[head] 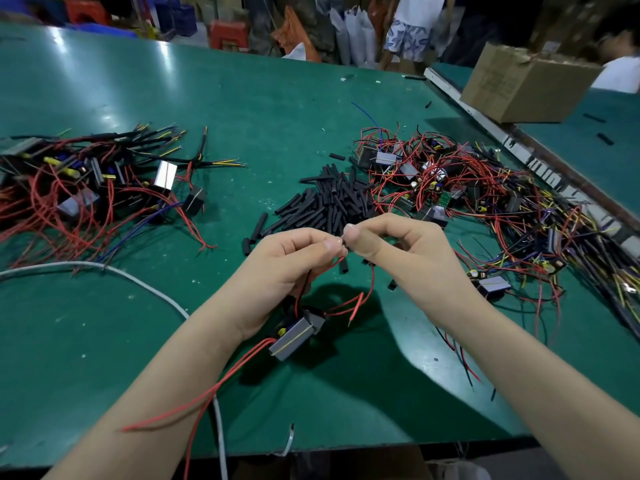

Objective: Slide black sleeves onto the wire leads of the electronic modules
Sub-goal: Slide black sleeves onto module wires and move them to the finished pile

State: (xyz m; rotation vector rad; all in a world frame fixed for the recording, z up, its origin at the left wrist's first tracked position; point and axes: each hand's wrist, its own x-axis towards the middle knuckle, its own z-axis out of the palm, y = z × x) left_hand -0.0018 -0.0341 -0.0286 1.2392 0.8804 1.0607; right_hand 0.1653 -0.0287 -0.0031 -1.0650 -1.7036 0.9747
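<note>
Green matting covered the table [242,98], with a cardboard box [526,86] on the neighbouring surface at two o'clock and a grey cable [145,289] curving in from nine o'clock. Both hands met above the middle of the table. The left hand [294,261] had its fingers curled round thin red and black wires, pinching their ends between thumb and forefinger. The right hand [394,247] pinched something small right against those ends; whether it was a sleeve could not be told. From the left hand's wires hung a grey module [294,336], just below the wrist at six o'clock, with more red leads [207,396] trailing across the left forearm. A pile of black sleeves [329,199] lay just beyond the hands at twelve o'clock. Modules with bare leads [485,188] were heaped at two o'clock, and modules with sleeved leads [90,181] at ten o'clock.
</note>
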